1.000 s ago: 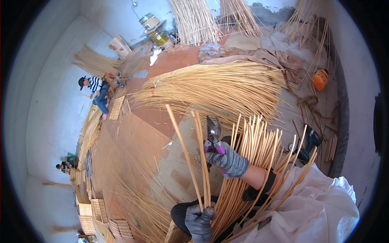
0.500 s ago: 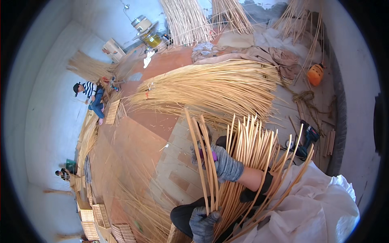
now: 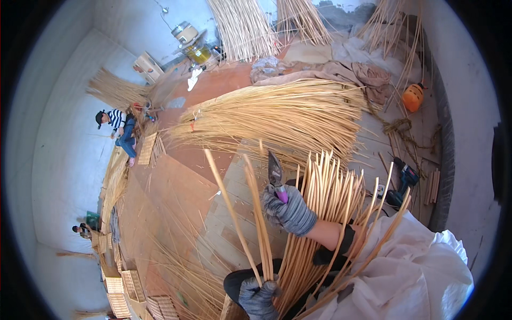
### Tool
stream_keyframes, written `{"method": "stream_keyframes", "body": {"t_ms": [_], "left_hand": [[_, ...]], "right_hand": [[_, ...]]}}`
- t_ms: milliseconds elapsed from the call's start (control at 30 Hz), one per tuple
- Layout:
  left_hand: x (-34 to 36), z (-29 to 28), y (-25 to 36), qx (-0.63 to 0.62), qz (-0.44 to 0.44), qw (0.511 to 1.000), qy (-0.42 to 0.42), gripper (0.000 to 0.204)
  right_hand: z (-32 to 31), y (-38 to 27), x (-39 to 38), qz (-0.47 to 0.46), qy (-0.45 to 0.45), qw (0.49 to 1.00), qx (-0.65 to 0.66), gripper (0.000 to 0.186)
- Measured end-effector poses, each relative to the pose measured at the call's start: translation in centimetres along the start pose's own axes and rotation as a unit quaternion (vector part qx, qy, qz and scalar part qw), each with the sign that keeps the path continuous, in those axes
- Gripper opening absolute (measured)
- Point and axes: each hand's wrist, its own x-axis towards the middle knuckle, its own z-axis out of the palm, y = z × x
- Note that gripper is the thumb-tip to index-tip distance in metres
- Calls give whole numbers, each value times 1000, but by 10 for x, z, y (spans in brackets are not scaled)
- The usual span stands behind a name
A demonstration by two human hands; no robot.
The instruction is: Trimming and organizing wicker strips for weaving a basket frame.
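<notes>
My left hand (image 3: pixel 258 296), in a grey knit glove, is closed round the lower ends of several pale wicker rods (image 3: pixel 260 229), which fan apart towards their tops. Up and to the right of it, my gloved right hand (image 3: pixel 292 212) grips pruning shears (image 3: pixel 275 173) with a purple handle. Their dark blades point away from me, just right of the held rods and apart from them. A thick bunch of cut rods (image 3: pixel 320 194) rests against my lap, under my right forearm. White cloth (image 3: pixel 410 266) covers my legs.
A large tied bundle of rods (image 3: pixel 277 114) lies on the floor ahead. To the right are a cordless drill (image 3: pixel 406 178), a rope (image 3: pixel 400 128) and an orange round object (image 3: pixel 413 97). Woven baskets (image 3: pixel 132 284) stand at lower left. Another person (image 3: pixel 120 128) sits by the left wall.
The held rods have swung left and spread apart. My left hand has shifted slightly left and down. My right hand has drawn back from the rods, bringing the shears into plain sight.
</notes>
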Motion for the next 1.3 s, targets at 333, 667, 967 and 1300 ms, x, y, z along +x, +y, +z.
{"method": "stream_keyframes", "body": {"t_ms": [333, 667, 967, 1300], "left_hand": [[-2, 2, 13, -15, -101, 993, -62, 31], [-1, 2, 18, -68, -100, 983, -137, 32], [-7, 8, 16, 22, -61, 997, -36, 23], [-4, 9, 2, -11, -181, 982, -57, 19]], "right_hand": [[-5, 13, 12, -80, -196, 970, 123, 27], [-14, 19, 8, -155, -116, 964, -182, 30], [-11, 26, 9, -87, -190, 978, -1, 37], [-7, 46, 19, -118, -200, 969, 81, 30]]}}
